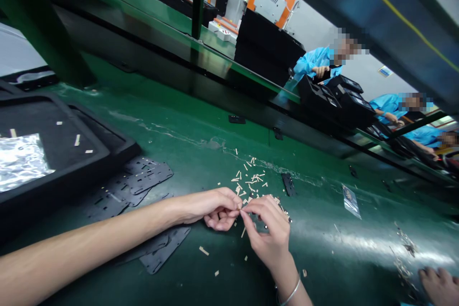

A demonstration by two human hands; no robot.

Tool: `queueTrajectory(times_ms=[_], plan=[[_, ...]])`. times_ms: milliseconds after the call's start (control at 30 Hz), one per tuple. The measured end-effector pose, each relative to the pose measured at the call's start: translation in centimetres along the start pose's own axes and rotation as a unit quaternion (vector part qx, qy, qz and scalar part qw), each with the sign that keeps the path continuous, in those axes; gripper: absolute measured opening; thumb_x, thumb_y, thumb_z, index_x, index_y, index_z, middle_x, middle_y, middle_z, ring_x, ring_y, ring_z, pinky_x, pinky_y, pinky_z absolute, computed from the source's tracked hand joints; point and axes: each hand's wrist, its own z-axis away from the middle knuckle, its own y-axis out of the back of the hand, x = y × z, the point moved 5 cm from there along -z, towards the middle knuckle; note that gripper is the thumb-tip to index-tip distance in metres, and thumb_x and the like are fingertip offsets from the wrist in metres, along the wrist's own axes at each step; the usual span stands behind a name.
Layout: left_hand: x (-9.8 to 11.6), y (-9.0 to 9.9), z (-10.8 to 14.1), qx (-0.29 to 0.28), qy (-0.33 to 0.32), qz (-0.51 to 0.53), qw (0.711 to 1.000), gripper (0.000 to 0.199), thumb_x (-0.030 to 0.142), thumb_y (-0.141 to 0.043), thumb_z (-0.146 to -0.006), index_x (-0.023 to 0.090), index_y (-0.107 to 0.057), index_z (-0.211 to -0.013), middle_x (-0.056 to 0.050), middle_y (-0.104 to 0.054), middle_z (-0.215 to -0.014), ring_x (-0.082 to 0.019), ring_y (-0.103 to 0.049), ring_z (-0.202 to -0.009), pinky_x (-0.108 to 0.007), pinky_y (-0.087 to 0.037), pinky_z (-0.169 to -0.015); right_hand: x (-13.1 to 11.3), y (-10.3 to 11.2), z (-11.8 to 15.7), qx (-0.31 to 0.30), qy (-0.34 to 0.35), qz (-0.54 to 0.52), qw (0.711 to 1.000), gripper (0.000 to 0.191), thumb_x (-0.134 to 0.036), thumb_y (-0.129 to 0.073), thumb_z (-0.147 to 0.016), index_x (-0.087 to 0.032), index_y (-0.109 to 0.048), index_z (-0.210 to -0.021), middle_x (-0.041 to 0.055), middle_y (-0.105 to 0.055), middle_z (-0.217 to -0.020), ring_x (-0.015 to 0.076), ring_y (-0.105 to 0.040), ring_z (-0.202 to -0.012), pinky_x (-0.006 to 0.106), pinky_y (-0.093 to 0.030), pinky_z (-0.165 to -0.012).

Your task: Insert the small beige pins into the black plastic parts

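Observation:
My left hand (pixel 223 209) and my right hand (pixel 269 224) meet at the fingertips above the green tabletop (pixel 201 172). Both are closed in a pinch, thumb against finger. Whatever lies between the fingertips is too small to make out. Just beyond and partly under the hands spreads a loose pile of small beige strips (pixel 253 179). A few single strips, such as a beige strip (pixel 203 251), lie nearer to me. Beneath my left forearm are flat black plates with cutouts (pixel 148 179), some stacked on each other.
At the left stands a black tray (pixel 118 153) holding a clear plastic bag (pixel 23 162). A small black part (pixel 288 184) and a zip bag (pixel 351 201) lie to the right. Another person's hand (pixel 439 287) rests at the lower right. Co-workers in blue (pixel 315 62) sit across the bench.

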Motion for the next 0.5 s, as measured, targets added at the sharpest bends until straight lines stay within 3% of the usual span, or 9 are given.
queueTrajectory(times_ms=[67,133,167,233,300,333,400,500], plan=[[0.8,0.6,0.5,0.038,-0.013,-0.071,0.997,0.022,0.037,-0.04,-0.077,0.017,-0.044,-0.068,0.004,-0.045,-0.047,-0.007,-0.029,-0.037,-0.017,-0.017,-0.035,0.2,0.2,0.0,0.007,-0.02,0.004,1.0,0.012,-0.007,-0.056,-0.077,-0.018,-0.059,-0.079,0.0035,-0.061,-0.071,0.0149,-0.055,-0.064,0.03,-0.044,-0.059],[2.2,1.5,1.4,0.114,-0.048,-0.227,0.966,0.027,0.043,-0.042,-0.079,0.017,-0.049,-0.076,0.002,-0.05,-0.056,-0.009,-0.038,-0.045,-0.018,-0.027,-0.042,0.6,0.5,0.0,0.021,-0.055,0.008,0.998,0.009,-0.009,-0.057,-0.077,-0.018,-0.058,-0.077,0.0029,-0.06,-0.07,0.014,-0.052,-0.061,0.028,-0.042,-0.056],[2.9,2.0,1.9,0.157,-0.06,-0.329,0.929,0.027,0.044,-0.05,-0.076,0.018,-0.051,-0.079,0.001,-0.054,-0.064,-0.011,-0.044,-0.053,-0.02,-0.032,-0.048,0.9,0.7,0.0,0.027,-0.077,0.01,0.997,0.008,-0.011,-0.057,-0.077,-0.018,-0.058,-0.077,0.0025,-0.059,-0.069,0.0134,-0.051,-0.059,0.027,-0.041,-0.055],[3.8,2.6,2.7,0.221,-0.043,-0.523,0.822,0.034,0.038,-0.07,-0.061,0.018,-0.053,-0.083,-0.004,-0.058,-0.083,-0.019,-0.053,-0.076,-0.025,-0.038,-0.063,1.5,1.0,0.1,0.032,-0.121,0.015,0.992,0.006,-0.013,-0.057,-0.077,-0.019,-0.057,-0.075,0.0018,-0.058,-0.069,0.0126,-0.048,-0.056,0.027,-0.04,-0.053],[3.9,2.8,3.0,0.232,0.0,-0.639,0.733,0.046,0.025,-0.08,-0.048,0.016,-0.055,-0.086,-0.01,-0.057,-0.1,-0.028,-0.05,-0.096,-0.031,-0.039,-0.073,2.0,1.0,0.2,0.03,-0.158,0.018,0.987,0.006,-0.016,-0.056,-0.078,-0.019,-0.057,-0.073,0.0015,-0.057,-0.069,0.0122,-0.046,-0.054,0.026,-0.039,-0.053],[3.8,2.8,2.9,0.224,0.013,-0.666,0.712,0.046,0.019,-0.08,-0.046,0.015,-0.055,-0.085,-0.012,-0.056,-0.104,-0.03,-0.048,-0.101,-0.032,-0.039,-0.075,2.2,1.0,0.2,0.027,-0.172,0.017,0.985,0.007,-0.017,-0.056,-0.079,-0.019,-0.057,-0.072,0.0015,-0.057,-0.068,0.0121,-0.046,-0.054,0.026,-0.039,-0.053],[3.5,2.7,2.7,0.206,0.016,-0.677,0.706,0.034,0.013,-0.076,-0.051,0.015,-0.055,-0.078,-0.012,-0.057,-0.101,-0.029,-0.05,-0.099,-0.031,-0.04,-0.073,2.5,0.9,0.3,0.022,-0.193,0.012,0.981,0.007,-0.018,-0.056,-0.079,-0.019,-0.057,-0.072,0.0015,-0.057,-0.068,0.0119,-0.046,-0.054,0.025,-0.039,-0.053],[3.7,2.8,2.6,0.235,-0.014,-0.617,0.751,0.015,0.009,-0.061,-0.065,0.018,-0.049,-0.068,-0.005,-0.057,-0.076,-0.021,-0.054,-0.075,-0.026,-0.035,-0.061,2.8,0.7,0.4,0.017,-0.222,-0.013,0.975,0.007,-0.02,-0.057,-0.078,-0.019,-0.058,-0.071,0.001,-0.058,-0.068,0.0114,-0.048,-0.053,0.024,-0.04,-0.051]])
